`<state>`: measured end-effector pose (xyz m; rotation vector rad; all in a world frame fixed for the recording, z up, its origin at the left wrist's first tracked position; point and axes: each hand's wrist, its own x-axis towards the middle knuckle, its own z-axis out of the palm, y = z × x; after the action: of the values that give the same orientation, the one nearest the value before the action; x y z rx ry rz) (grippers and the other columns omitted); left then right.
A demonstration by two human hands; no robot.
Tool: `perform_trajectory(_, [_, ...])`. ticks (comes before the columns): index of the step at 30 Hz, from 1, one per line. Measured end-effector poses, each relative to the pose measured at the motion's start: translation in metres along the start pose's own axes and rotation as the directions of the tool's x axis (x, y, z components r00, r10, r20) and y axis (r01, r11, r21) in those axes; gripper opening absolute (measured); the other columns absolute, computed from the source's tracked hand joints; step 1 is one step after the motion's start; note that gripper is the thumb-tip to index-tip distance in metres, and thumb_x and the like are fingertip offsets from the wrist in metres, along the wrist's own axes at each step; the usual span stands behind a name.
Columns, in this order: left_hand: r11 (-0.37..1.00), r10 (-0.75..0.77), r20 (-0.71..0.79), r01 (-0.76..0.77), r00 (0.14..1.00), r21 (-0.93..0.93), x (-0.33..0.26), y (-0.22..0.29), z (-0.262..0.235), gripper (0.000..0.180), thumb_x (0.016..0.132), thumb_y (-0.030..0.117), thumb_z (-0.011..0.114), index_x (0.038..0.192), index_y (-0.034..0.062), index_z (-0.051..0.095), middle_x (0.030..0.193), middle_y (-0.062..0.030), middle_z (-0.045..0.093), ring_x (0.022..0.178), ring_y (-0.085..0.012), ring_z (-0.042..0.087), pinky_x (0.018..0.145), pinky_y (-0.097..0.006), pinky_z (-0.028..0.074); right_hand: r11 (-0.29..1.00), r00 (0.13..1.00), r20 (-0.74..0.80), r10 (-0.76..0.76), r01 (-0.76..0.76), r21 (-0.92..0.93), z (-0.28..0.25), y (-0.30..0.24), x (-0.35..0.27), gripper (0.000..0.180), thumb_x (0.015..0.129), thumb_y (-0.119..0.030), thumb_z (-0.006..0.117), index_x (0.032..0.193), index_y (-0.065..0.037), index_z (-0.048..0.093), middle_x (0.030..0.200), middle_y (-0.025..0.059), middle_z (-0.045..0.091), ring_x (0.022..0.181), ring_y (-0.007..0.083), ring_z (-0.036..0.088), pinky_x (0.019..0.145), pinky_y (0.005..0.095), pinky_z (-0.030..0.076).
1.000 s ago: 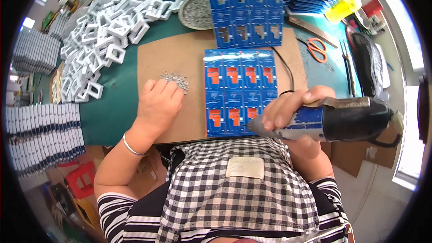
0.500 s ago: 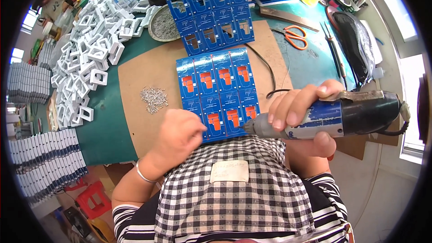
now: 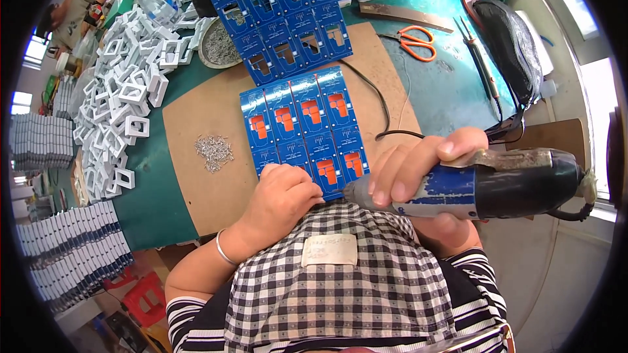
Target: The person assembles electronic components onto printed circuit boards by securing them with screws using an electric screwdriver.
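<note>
My right hand (image 3: 418,176) is wrapped around an electric screwdriver (image 3: 451,191) with a worn blue, grey and black body. Its tip points left, close to the near edge of a blue circuit board panel (image 3: 302,132) with orange pieces showing in its cutouts. My left hand (image 3: 285,197) lies over the panel's near left part with the fingers curled together. Its fingertips are beside the screwdriver tip, and whatever they pinch is hidden. A heap of small silver screws (image 3: 214,153) lies left of the panel on a brown board (image 3: 186,186).
A second blue panel (image 3: 281,19) with open cutouts stands behind. Many white plastic frames (image 3: 127,91) are piled at left, near a round dish of small parts (image 3: 219,46). Orange-handled scissors (image 3: 417,44), a soldering iron (image 3: 483,65) and a black pouch (image 3: 507,59) lie at right.
My left hand has moved right, its fingertips now beside the screwdriver tip at the panel's near edge. The whole view has shifted slightly. My right hand still grips the screwdriver.
</note>
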<state>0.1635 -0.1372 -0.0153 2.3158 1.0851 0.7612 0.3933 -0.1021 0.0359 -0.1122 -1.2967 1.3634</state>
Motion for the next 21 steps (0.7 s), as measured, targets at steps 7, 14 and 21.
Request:
perform_trajectory(7, [1.0, -0.012, 0.057, 0.012, 0.998, -0.001, 0.002, -0.001, -0.001, 0.016, 0.071, 0.01, 0.074, 0.08, 0.011, 0.062, 0.08, -0.0011, 0.056, 0.079, -0.0196, 0.055, 0.073, -0.035, 0.037, 1.0, 1.0, 0.008, 0.014, -0.014, -0.015, 0.007, 0.007, 0.0, 0.058, 0.077, -0.007, 0.071, 0.122, -0.004, 0.036, 0.086, 0.017, 0.061, 0.081, 0.0272, 0.064, 0.075, 0.0407, 0.054])
perform_trajectory(14, [0.999, -0.011, 0.065, 0.014, 0.998, -0.046, 0.003, -0.003, 0.0, 0.015, 0.071, 0.01, 0.074, 0.081, 0.0114, 0.063, 0.078, -0.001, 0.055, 0.077, -0.0207, 0.053, 0.074, -0.035, 0.037, 0.995, 0.993, 0.068, -0.098, 0.099, -0.005, 0.012, 0.015, 0.001, 0.062, 0.071, -0.004, 0.072, 0.122, 0.001, 0.037, 0.088, 0.0187, 0.061, 0.08, 0.025, 0.065, 0.073, 0.0332, 0.054])
perform_trajectory(21, [0.999, -0.045, 0.088, 0.045, 0.995, -0.003, 0.001, -0.003, -0.002, 0.018, 0.068, 0.007, 0.075, 0.081, 0.0109, 0.062, 0.08, -0.0013, 0.058, 0.08, -0.0208, 0.056, 0.075, -0.035, 0.037, 0.999, 0.996, 0.078, -0.049, 0.05, -0.011, 0.007, 0.014, 0.001, 0.063, 0.07, -0.002, 0.072, 0.124, 0.0, 0.037, 0.09, 0.0184, 0.061, 0.08, 0.024, 0.065, 0.074, 0.0329, 0.053])
